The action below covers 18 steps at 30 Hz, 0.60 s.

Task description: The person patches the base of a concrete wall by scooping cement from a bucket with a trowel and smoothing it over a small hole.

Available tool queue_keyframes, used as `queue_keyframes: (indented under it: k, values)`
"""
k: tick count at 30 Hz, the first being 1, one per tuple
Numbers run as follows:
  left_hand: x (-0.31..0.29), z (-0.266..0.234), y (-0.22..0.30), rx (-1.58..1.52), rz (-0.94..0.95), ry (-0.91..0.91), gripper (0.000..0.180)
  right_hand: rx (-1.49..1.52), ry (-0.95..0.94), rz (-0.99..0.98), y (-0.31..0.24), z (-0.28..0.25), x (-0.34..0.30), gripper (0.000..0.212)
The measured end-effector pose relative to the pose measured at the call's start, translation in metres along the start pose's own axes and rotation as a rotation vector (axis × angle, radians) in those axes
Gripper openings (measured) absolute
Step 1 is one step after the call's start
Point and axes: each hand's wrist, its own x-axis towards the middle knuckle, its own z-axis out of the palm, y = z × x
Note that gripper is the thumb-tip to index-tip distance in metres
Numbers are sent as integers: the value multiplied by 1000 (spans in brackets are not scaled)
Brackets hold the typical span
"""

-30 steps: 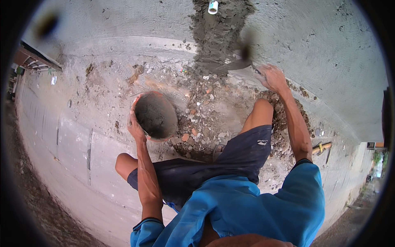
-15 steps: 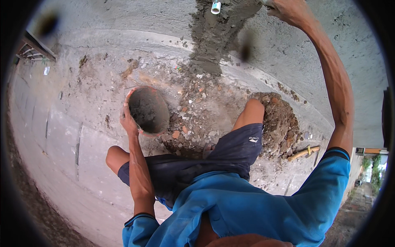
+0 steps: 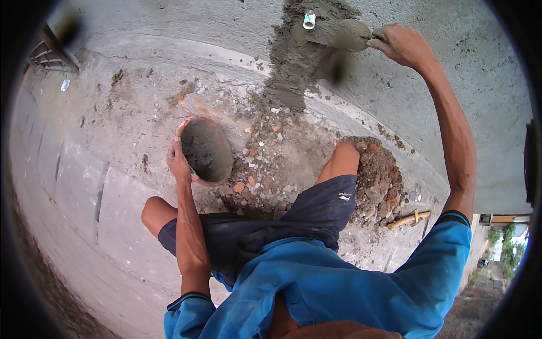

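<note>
Gripping the bucket (image 3: 224, 160) by its rim, the left hand (image 3: 179, 162) seemingly steadies it on the ground (image 3: 132, 133), while the right hand (image 3: 407, 47) clasps the trowel (image 3: 349, 30) by its handle, apparently so the blade lies against the mortar (image 3: 289, 69) just beside the pipe (image 3: 309, 21).

Lit softly and fairly evenly by diffuse daylight, with only faint shadows. Brightest between 3 and 4 o'clock, washed to white beside the greenery (image 3: 511, 251). Dimmer inside the bucket (image 3: 223, 152), toward 9 o'clock. Crisp on the rubble (image 3: 263, 161) near the middle. Marred by dark, out-of-focus smudges (image 3: 337, 69) at 1 and 10 o'clock. Bowed toward the blackened edges.
</note>
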Motion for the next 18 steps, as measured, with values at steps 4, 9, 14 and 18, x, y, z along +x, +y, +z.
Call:
queue_keyframes:
  k: [4,9,14,18]
  values:
    - [2,1,-1,-14,9,-22,50,-25,50,113,-10,-12,4,41]
    - [3,1,1,-2,31,-24,49,20,141,74,33,-11,6,45]
    - [-1,7,6,-71,14,-49,49,204,114,158,94,-4,-26,59]
    - [-4,-1,6,-40,-36,7,48,723,-249,232,35,40,-66,59]
